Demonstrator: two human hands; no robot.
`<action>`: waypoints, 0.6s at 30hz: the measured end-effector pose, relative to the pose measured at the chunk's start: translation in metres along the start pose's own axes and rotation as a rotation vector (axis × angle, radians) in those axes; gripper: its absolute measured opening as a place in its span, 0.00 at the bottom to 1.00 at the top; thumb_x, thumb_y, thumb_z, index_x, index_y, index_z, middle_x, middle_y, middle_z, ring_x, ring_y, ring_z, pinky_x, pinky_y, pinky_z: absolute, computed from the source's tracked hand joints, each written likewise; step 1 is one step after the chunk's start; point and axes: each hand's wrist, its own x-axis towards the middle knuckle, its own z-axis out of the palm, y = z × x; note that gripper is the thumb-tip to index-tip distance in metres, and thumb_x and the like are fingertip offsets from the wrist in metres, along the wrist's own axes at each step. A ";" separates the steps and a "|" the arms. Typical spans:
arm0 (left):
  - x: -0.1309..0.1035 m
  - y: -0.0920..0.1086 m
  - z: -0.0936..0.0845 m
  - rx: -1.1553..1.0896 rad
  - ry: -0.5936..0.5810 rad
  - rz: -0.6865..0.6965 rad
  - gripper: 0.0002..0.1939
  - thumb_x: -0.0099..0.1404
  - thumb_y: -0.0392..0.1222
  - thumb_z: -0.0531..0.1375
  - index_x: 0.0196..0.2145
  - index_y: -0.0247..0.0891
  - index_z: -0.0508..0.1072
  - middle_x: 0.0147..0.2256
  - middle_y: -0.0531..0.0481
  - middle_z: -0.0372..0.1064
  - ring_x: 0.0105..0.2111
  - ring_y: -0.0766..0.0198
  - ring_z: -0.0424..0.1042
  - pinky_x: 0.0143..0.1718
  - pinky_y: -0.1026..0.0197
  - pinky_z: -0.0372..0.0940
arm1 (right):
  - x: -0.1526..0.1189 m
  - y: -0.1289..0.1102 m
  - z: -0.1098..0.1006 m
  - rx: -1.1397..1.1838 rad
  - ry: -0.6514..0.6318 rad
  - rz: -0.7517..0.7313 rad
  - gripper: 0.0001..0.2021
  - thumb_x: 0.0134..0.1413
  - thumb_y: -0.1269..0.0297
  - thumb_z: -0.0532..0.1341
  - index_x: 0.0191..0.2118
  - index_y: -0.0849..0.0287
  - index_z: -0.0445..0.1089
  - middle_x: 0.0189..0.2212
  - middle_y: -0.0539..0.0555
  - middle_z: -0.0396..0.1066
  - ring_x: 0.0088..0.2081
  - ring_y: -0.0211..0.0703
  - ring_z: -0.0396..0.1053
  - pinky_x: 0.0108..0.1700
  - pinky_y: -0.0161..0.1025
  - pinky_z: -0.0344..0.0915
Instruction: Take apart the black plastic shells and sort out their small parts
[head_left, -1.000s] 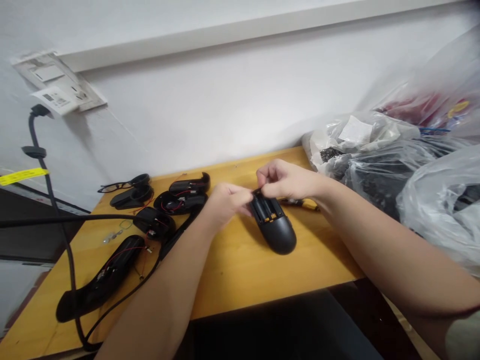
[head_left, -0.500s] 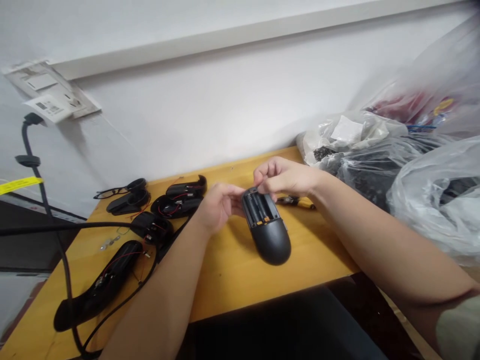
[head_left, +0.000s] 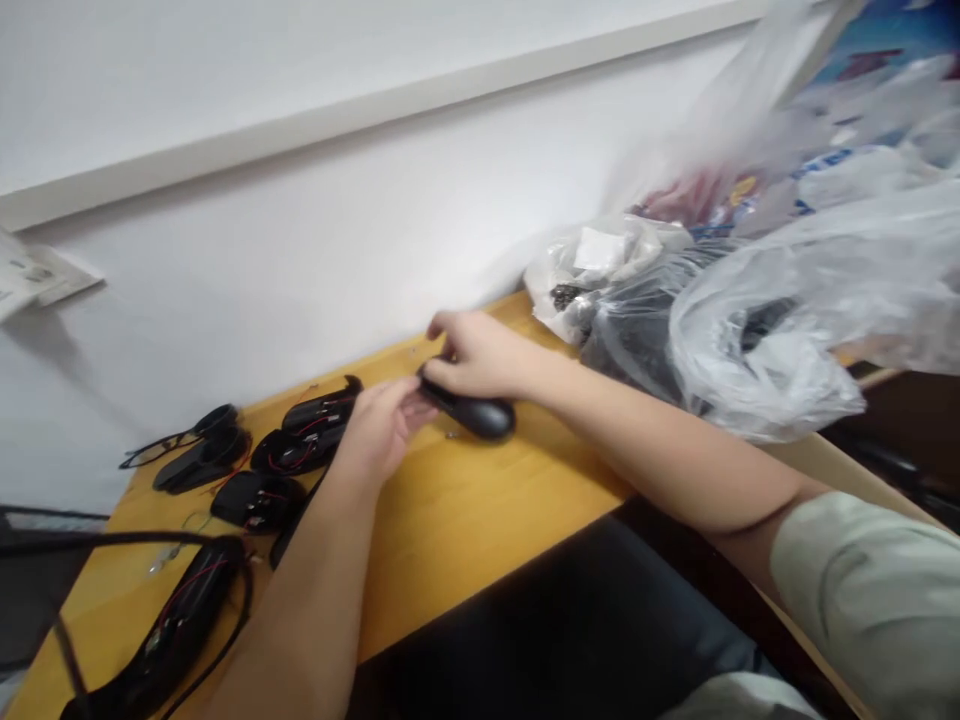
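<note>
A black, rounded plastic device with a battery compartment is held just above the table, tilted, its smooth domed end towards the lower right. My right hand grips it from above, thumb along its upper side, and covers most of the compartment. At the device's left end, the fingers of my left hand pinch its edge. Just below the device lies a tiny metal piece, too blurred to name. Left of my left hand are several opened black housings with red wires.
A long black housing and a looped black cable lie at the table's left front. Clear plastic bags crowd the right side. The wall runs behind the wooden table.
The view has swung right. My right hand has gone from pinching the device's top end to wrapping over it, and the device now lies flatter, its compartment no longer facing me.
</note>
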 end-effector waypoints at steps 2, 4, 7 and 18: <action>0.002 0.002 0.003 0.013 0.007 -0.033 0.03 0.57 0.34 0.67 0.29 0.31 0.79 0.30 0.47 0.80 0.31 0.66 0.79 0.35 0.68 0.76 | -0.004 -0.016 0.001 -0.223 0.003 -0.007 0.22 0.66 0.54 0.61 0.54 0.69 0.71 0.45 0.69 0.80 0.45 0.61 0.79 0.45 0.50 0.74; 0.003 0.006 0.006 0.009 0.032 -0.042 0.06 0.56 0.30 0.64 0.23 0.32 0.74 0.23 0.53 0.74 0.24 0.71 0.73 0.29 0.73 0.72 | -0.008 -0.027 -0.003 -0.285 -0.087 -0.013 0.21 0.66 0.54 0.60 0.53 0.69 0.70 0.46 0.70 0.80 0.46 0.62 0.79 0.45 0.51 0.74; 0.002 0.010 0.011 0.041 -0.004 -0.100 0.08 0.63 0.31 0.61 0.28 0.33 0.79 0.25 0.53 0.77 0.22 0.72 0.72 0.24 0.74 0.70 | -0.022 -0.030 -0.018 -0.227 -0.225 -0.077 0.17 0.63 0.57 0.64 0.50 0.67 0.70 0.49 0.64 0.79 0.43 0.52 0.79 0.42 0.42 0.73; 0.002 -0.023 0.004 0.639 -0.382 -0.095 0.32 0.52 0.75 0.71 0.38 0.44 0.86 0.32 0.47 0.83 0.35 0.57 0.81 0.40 0.61 0.77 | -0.284 -0.011 -0.195 0.241 -0.396 0.377 0.27 0.45 0.72 0.76 0.54 0.62 0.76 0.41 0.52 0.81 0.35 0.37 0.75 0.36 0.30 0.67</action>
